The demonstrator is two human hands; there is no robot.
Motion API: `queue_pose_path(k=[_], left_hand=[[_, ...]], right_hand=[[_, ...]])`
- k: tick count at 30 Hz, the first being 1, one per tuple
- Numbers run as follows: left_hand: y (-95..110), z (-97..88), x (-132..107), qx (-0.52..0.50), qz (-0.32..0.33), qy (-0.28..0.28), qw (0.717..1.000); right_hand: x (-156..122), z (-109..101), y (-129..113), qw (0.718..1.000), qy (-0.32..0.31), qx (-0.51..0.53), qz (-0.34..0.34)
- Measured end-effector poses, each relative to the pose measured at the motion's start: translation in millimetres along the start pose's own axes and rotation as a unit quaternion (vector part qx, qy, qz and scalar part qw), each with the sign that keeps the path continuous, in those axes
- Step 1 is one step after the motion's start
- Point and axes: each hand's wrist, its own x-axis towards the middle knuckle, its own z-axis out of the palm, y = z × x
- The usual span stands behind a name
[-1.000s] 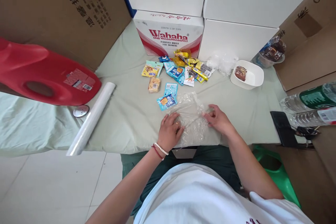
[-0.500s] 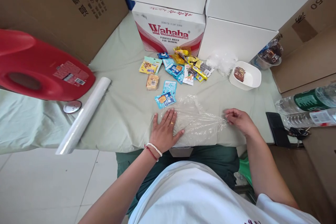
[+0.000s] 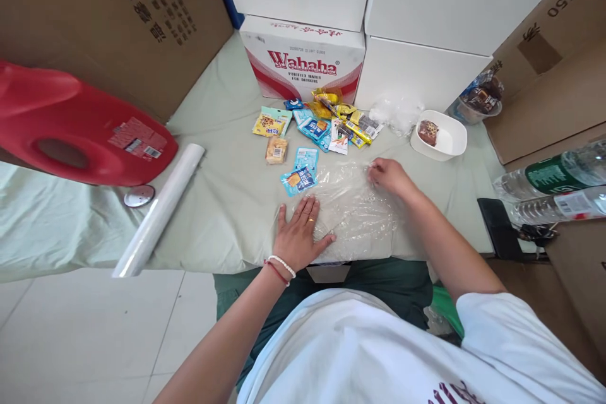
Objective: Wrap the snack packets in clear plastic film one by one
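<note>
A crinkled sheet of clear plastic film [image 3: 355, 221] lies spread on the cloth-covered table in front of me. My left hand [image 3: 300, 233] rests flat on the film's left part with its fingers spread. At the film's far right corner, my right hand [image 3: 391, 177] pinches the edge between thumb and fingers. Just beyond my left fingertips lie two blue snack packets [image 3: 299, 180], one overlapping the other. A small wrapped biscuit pack [image 3: 276, 151] is behind them, near a yellow and green cookie bag [image 3: 271, 122].
Snack packets [image 3: 338, 126] are heaped before a Wahaba-type white carton [image 3: 303, 66]. A white bowl [image 3: 445, 136] holds a wrapped brown cake, beside crumpled plastic [image 3: 398, 115]. A film roll [image 3: 161, 208] and red jug [image 3: 85, 132] stand left; plastic bottles [image 3: 563, 173] and a black case [image 3: 499, 230] lie right.
My right hand has moved left and away from me, carrying the film's edge to the far side. The film has spread wider. My left hand has stayed flat on it.
</note>
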Motion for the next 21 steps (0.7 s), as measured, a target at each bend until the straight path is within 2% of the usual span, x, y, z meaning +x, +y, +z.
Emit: queue_pose_path(k=[2, 3, 5, 7, 10, 12, 13, 15, 17, 19, 21], left_hand=[[0, 0.0, 0, 0.000, 0.002, -0.001, 1.000], [0, 0.1, 0, 0.002, 0.002, 0.000, 1.000], [0, 0.4, 0, 0.006, -0.001, 0.003, 1.000], [0, 0.5, 0, 0.007, -0.007, 0.005, 1.000], [-2, -0.3, 1, -0.008, -0.010, -0.003, 1.000], [-5, -1.1, 3, -0.033, -0.018, -0.004, 0.999], [-7, -1.4, 5, -0.049, -0.027, -0.001, 0.998], [-10, -1.6, 9, -0.074, -0.053, 0.015, 0.996], [-12, -1.3, 12, -0.070, -0.068, 0.036, 0.995], [-13, -1.0, 14, -0.031, -0.055, 0.049, 0.997], [-14, -1.1, 14, 0.015, -0.025, 0.049, 0.998]], right_hand=[[17, -23, 1, 0.991, -0.057, 0.097, 0.070], [24, -33, 2, 0.986, -0.064, 0.115, 0.099], [33, -48, 3, 0.987, -0.024, 0.099, 0.127], [36, -56, 5, 0.989, 0.058, 0.067, 0.122], [20, -53, 2, 0.979, 0.202, -0.005, 0.020], [-6, -37, -2, 0.962, 0.242, -0.076, -0.100], [-23, -25, -3, 0.956, 0.222, -0.107, -0.160], [-60, 4, -1, 0.946, 0.132, -0.159, -0.250], [-93, 30, 12, 0.924, 0.056, -0.227, -0.303], [-117, 43, 35, 0.906, 0.017, -0.295, -0.304], [-133, 39, 63, 0.899, 0.019, -0.349, -0.264]])
